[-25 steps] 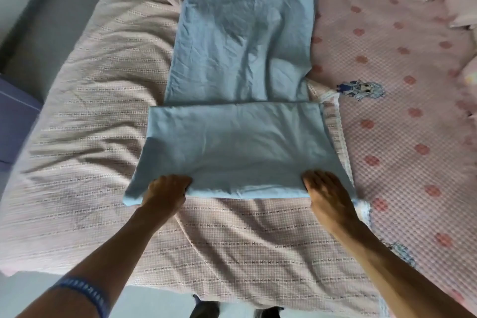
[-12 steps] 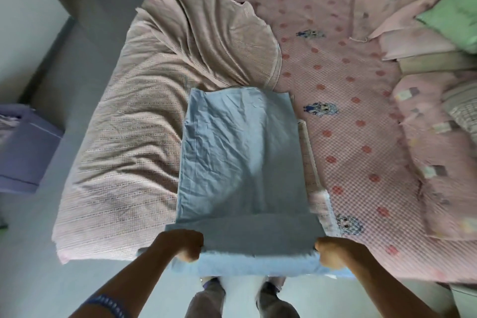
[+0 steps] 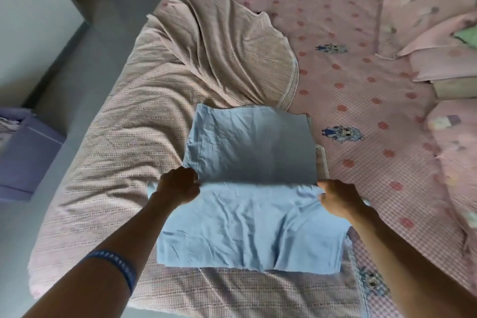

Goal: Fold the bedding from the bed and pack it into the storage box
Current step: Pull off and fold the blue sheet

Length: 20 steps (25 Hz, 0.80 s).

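Blue sheet (image 3: 247, 219) on the near half of the bed, spread over the beige textured blanket (image 3: 124, 162), partly folded; long axis running near to far, straight away from the body, short axis left to right; near flap doubled over toward the far end, its leading edge lying as a straight left-right line roughly midway along the cloth; far portion beyond that line single and darker in shade, ending in a far edge just short of the rumpled blanket fold; near edge uneven, close to the near side of the bed.

Left hand (image 3: 179, 186) at the left end of the flap's leading edge, fingers curled, gripping the cloth there; right hand (image 3: 335, 197) at the right end of the same edge, fingers bent and pinching the corner; both at about the same depth, well apart, one at each end; neither plainly nearer, so probably a two-handed, even carry. Remaining stretch of sheet dead ahead of both hands, toward the far side; coming move likely hinging on bringing that leading edge squarely onto the far edge, parallel to it.

Pink dotted bedsheet (image 3: 361, 85) to the right, with pillows (image 3: 438, 59) at the far right; purple storage box (image 3: 23, 152) on the floor off the left side, well apart from the sheet; blue wristband (image 3: 116, 266) on the left forearm.
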{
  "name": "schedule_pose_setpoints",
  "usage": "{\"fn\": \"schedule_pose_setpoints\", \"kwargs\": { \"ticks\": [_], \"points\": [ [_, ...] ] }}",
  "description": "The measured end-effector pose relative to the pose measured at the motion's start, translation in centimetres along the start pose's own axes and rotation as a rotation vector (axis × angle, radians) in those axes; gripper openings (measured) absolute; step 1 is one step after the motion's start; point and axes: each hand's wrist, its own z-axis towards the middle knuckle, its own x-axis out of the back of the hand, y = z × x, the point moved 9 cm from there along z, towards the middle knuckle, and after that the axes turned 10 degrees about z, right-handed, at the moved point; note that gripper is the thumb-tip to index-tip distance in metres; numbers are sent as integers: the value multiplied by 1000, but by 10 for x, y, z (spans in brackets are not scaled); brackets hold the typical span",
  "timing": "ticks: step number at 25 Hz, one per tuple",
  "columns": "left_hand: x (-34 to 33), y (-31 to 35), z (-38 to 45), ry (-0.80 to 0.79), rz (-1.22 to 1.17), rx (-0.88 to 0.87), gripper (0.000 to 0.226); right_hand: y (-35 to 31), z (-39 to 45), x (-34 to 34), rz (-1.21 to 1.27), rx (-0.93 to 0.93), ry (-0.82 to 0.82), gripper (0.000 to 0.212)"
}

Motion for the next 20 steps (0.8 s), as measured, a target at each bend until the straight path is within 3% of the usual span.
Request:
{"fn": "schedule_pose_setpoints", "kwargs": {
  "ticks": [4, 7, 9, 11, 13, 17, 19, 20],
  "points": [
    [-24, -3, 89, 71, 58, 8, 31, -3, 104, -19, 3, 115, 77, 23],
    [-57, 2, 137, 333, 70, 10, 44, 6, 158, -36, 106, 189, 404, 39],
    [-97, 20, 136, 398, -28, -29, 53, 15, 158, -75, 185, 181, 516, 50],
    [-164, 51, 105, 338, -71, -155, 59, 25, 136, -146, 188, 162, 490, 54],
    [-227, 68, 56, 231, -67, -155, 61, 44, 95, -203, 225, 39, 451, 58],
    [-279, 81, -12, 53, -57, 17, 61, 88, 7, -261, 443, -517, 297, 58],
    [-274, 101, -27, 51, -62, -9, 65, 91, -22, -257, 389, -534, 345, 45],
    [-270, 112, -33, 52, -55, -40, 77, 97, -31, -254, 426, -530, 404, 37]
  ]
}}
